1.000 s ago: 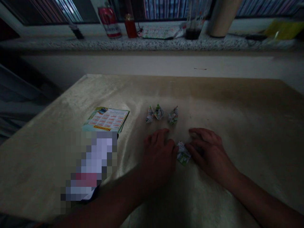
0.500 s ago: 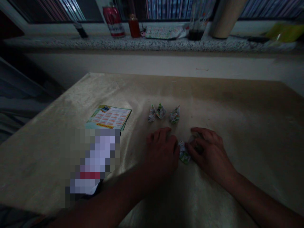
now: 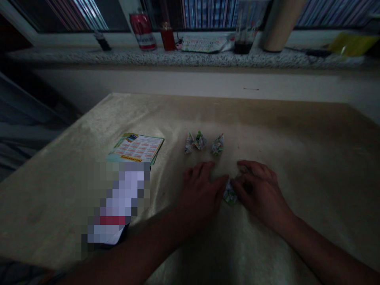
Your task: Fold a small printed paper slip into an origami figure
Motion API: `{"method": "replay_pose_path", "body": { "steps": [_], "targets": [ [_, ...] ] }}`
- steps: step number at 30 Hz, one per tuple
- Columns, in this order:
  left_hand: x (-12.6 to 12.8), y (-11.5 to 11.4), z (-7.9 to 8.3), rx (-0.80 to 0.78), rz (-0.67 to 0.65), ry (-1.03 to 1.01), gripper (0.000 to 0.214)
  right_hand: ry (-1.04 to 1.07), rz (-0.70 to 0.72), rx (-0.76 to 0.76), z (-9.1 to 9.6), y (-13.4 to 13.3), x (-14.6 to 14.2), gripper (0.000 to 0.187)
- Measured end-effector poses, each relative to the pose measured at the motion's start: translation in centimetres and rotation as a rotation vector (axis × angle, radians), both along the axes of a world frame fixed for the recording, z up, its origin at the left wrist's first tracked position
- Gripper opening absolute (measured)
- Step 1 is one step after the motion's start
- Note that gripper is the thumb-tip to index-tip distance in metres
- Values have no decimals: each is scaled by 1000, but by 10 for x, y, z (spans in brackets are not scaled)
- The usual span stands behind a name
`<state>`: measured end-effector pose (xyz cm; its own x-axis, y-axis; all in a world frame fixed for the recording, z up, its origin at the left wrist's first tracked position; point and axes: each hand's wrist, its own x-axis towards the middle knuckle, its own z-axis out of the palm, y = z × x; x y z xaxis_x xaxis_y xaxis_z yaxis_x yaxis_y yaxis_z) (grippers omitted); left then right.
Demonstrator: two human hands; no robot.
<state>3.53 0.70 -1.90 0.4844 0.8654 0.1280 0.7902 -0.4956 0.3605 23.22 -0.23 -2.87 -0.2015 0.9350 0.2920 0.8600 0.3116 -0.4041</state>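
White-and-green printed paper piece, small and folded [image 3: 230, 196], lies on the beige-covered table [image 3: 291, 134] between the person's hands, nearer the wearer than the 3 other folded pieces. Left hand [image 3: 200, 194]: palm down, fingers bent, inner digits against the paper's upper left side. Compared with 0.5 s ago, the tip nearest the paper has shifted right and now hides much of its upper part; less print shows. Right hand [image 3: 261, 188]: thumb and forefinger close together at the paper's right edge, other fingers curved beyond; position nearly unchanged. Cannot tell whether either hand pinches the paper or only presses it. Farther back, unchanged: a narrow pointed printed-paper fold [image 3: 189, 144], a green-tipped printed-paper fold [image 3: 200, 141] just beside it, and a winged printed-paper fold [image 3: 217, 145] slightly apart to the right. Off to the left, also unmoved: a green-edged printed card [image 3: 138, 147] with orange grids, and a pixelated pale-lilac oblong [image 3: 120, 202] below it.
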Motion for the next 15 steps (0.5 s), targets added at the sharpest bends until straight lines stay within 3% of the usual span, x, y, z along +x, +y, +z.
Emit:
{"method": "replay_pose_path", "body": {
  "steps": [15],
  "targets": [
    [-1,3,-2,19,16,-14,31,29,-43,-66,0,2,11,11]
  ]
}}
